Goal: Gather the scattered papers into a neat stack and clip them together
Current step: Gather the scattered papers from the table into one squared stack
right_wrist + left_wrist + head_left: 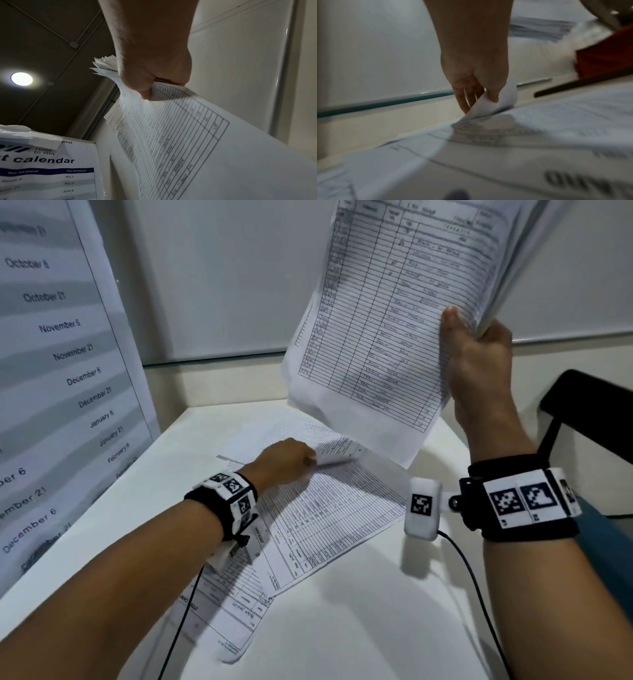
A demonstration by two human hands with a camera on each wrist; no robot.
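My right hand [474,337] is raised above the table and grips a bundle of printed sheets [387,313] by one edge; the sheets hang down and fan out. In the right wrist view the thumb [145,93] presses on the top ruled sheet [180,135]. Several more ruled sheets [318,508] lie overlapping on the white table [359,628]. My left hand [291,458] reaches low over them and pinches the curled corner of one sheet [489,106] between thumb and fingers [465,100], lifting it off the sheet below. No clip is in view.
A large payout calendar poster [61,371] leans at the left, close to the table's edge. A whiteboard-like wall [222,285] stands behind. A black chair back [582,405] is at the right. Cables [479,587] trail from both wrist cameras across the table.
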